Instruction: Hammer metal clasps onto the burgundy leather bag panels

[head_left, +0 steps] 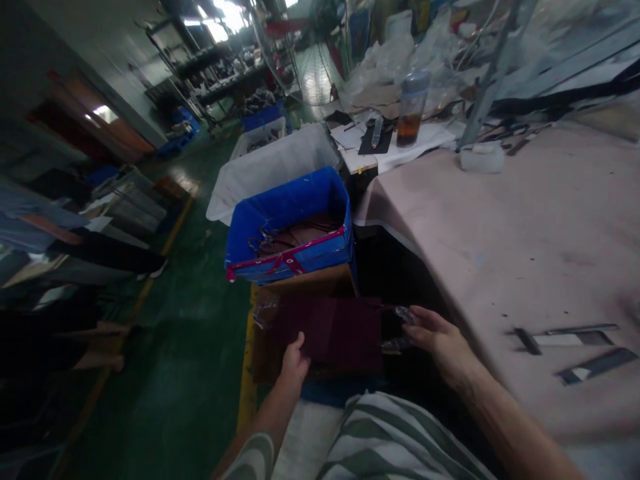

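A dark maroon, flat bag piece (327, 327) lies across an open cardboard box (300, 283), with loops wrapped in clear plastic at both ends. My left hand (296, 360) grips its near edge, thumb on top and fingers hidden beneath. At the right end, my right hand (435, 339) pinches a plastic-wrapped handle (403, 312). Another wrapped handle end (395, 345) hangs just below those fingers. Beyond the box, a blue bin (290, 263) with a red-pink band holds more maroon pieces (305, 233) with similar handles.
To the right, a covered worktable (480, 227) bears dark metal tools (575, 337) and a bottle of brown liquid (411, 110). A pale plastic tub (280, 160) stands behind the blue bin. Across the green floor (185, 320), people (65, 227) are at the left.
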Motion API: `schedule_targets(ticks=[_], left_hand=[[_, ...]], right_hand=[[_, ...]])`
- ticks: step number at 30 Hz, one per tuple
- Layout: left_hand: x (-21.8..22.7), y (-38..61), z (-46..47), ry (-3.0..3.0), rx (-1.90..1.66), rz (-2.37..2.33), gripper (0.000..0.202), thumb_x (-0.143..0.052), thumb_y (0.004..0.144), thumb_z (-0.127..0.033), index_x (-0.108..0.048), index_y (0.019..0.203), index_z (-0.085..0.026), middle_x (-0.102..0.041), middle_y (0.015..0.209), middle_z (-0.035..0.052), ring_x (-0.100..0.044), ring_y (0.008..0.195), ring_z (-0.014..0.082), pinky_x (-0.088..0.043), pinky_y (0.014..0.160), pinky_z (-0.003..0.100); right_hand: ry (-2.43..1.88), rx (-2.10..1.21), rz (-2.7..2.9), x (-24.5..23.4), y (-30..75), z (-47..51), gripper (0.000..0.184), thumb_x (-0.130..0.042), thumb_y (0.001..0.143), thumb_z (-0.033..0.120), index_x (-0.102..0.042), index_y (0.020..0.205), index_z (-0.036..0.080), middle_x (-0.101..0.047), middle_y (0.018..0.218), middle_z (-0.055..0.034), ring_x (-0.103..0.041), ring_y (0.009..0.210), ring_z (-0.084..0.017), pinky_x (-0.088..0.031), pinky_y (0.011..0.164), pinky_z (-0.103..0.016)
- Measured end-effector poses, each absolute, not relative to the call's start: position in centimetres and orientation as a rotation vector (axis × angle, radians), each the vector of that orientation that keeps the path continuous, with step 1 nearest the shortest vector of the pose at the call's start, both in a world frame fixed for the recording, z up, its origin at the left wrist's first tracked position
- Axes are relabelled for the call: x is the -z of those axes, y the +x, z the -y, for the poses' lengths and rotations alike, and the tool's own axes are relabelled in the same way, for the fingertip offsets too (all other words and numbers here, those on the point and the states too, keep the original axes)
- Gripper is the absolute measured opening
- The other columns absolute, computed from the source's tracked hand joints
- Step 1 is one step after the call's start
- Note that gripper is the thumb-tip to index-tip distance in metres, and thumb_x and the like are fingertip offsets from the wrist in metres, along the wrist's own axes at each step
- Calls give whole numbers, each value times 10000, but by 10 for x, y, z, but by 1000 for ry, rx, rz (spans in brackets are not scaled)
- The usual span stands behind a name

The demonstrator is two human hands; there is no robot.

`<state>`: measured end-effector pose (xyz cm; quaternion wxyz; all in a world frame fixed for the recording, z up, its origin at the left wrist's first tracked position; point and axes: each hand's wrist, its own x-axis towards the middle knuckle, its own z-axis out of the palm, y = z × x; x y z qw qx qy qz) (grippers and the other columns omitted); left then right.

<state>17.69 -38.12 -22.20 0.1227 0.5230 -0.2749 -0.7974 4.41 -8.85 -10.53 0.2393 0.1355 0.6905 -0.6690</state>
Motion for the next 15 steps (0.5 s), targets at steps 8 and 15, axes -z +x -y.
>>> schedule_targets(ticks=[8,15], left_hand=[[278,189,427,1799,2158,859,340,-546,980,-246,-581,1294,-121,-758,1007,107,-739,954,202,-593,938,350],[308,193,446,2276,2010,1091,377,-581,981,-365,-564,1286,-145,-674,1167,110,-695,979,211,-604,857,416]], right_hand=[[290,1842,-1608,140,48,159,745,-690,569,255,-592,1300,152,-685,1223,-94,-633,1122,-276,-531,929,-377],[181,1311,-2151,181,39,166,766,-658,665,211,-525,1413,111,-476,1469,-167,-486,1345,-305,-361,1160,-402]])
